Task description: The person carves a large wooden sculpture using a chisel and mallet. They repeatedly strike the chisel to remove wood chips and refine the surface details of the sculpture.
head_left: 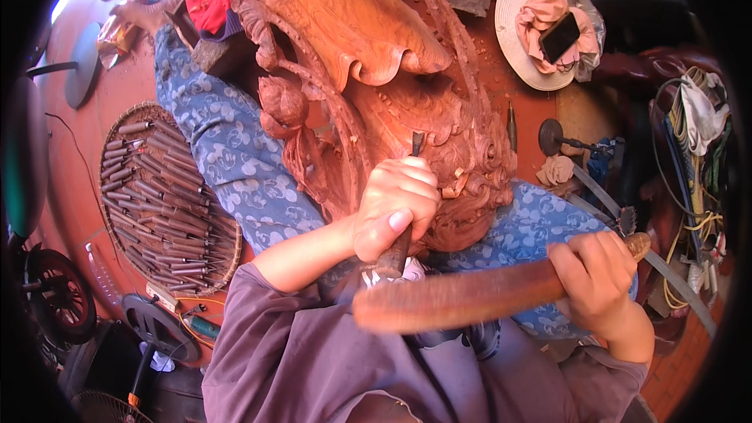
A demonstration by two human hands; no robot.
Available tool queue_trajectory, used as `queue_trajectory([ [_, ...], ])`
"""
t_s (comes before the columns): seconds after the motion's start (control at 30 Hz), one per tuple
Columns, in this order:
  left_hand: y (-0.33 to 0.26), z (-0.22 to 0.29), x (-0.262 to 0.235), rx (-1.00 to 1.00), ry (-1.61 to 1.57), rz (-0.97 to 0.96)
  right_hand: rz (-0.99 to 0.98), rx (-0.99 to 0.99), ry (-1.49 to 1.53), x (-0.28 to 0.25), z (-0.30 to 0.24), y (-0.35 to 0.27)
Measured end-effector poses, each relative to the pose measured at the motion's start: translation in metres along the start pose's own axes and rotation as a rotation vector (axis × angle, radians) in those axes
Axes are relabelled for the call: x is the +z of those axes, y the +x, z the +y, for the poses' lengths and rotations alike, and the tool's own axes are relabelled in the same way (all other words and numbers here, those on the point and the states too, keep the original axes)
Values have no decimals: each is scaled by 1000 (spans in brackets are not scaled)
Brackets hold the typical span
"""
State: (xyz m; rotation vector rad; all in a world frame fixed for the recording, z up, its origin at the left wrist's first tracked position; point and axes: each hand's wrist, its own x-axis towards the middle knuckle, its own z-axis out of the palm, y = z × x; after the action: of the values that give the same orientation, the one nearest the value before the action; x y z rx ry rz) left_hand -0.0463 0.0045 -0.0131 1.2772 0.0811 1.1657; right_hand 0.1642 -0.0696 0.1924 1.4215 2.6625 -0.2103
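A reddish-brown wood carving (376,117) with leaf, bud and curling stem shapes lies between my legs. My left hand (398,207) is wrapped round the handle of a wood chisel (417,143), whose metal blade points away from me and meets the carving's curled lower part. In my right hand (594,270) is a long wooden mallet (462,298), gripped near its narrow end. The mallet's thick end, slightly blurred, is by the butt of the chisel handle; I cannot tell whether they touch. Small wood chips lie on the carving near the blade.
A round woven basket (168,196) full of many chisels sits on the red floor at left. A pale hat (521,31) holding a pink cloth and a phone (559,37) lies at far right. Cords and a power strip (162,296) are lower left. Another tool (511,127) stands beside the carving.
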Motion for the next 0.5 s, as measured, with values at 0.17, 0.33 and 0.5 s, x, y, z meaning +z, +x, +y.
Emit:
queue_trajectory([
  [0.17,2,3,-3,-44,-11,15,109,-58,-33,6,5,-3],
  [0.33,5,6,-4,-87,9,4,147,-39,62,5,6,4],
  [0.5,12,6,-9,-156,45,18,43,137,-81,1,6,6],
])
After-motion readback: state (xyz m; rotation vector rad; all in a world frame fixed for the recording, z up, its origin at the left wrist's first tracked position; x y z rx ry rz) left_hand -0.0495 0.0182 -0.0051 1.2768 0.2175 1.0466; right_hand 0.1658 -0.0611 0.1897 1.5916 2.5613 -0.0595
